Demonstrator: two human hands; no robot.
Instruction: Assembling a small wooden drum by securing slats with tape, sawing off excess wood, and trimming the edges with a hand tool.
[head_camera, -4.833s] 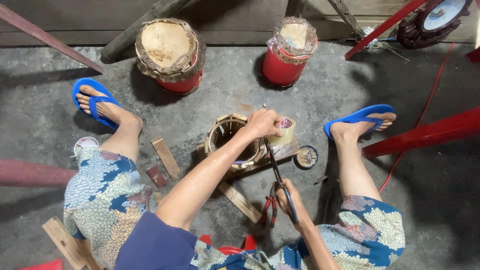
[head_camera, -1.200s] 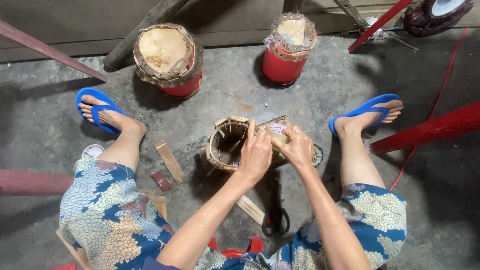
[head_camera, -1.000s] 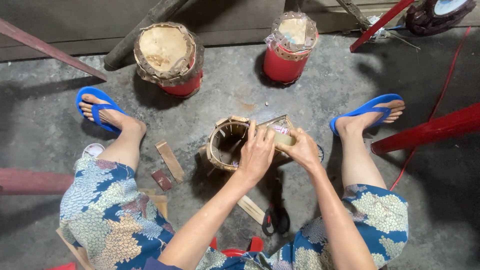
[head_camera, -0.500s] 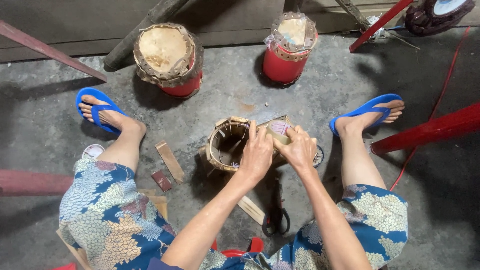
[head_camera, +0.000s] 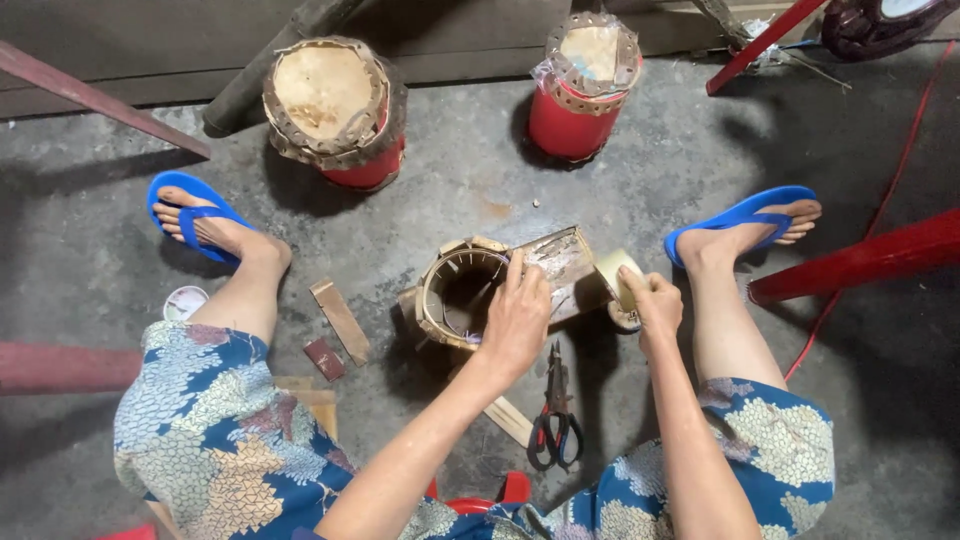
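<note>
Both my hands are on the small drum frame on the concrete floor between my feet.

My left hand (head_camera: 515, 318) presses flat, fingers spread, on the rim of the round wooden drum frame (head_camera: 462, 292). My right hand (head_camera: 655, 302) is closed around a pale roll (head_camera: 618, 275), possibly tape, just beside the frame. Pliers (head_camera: 556, 420) lie near my right forearm; two red drums (head_camera: 338, 115) stand further off.
</note>
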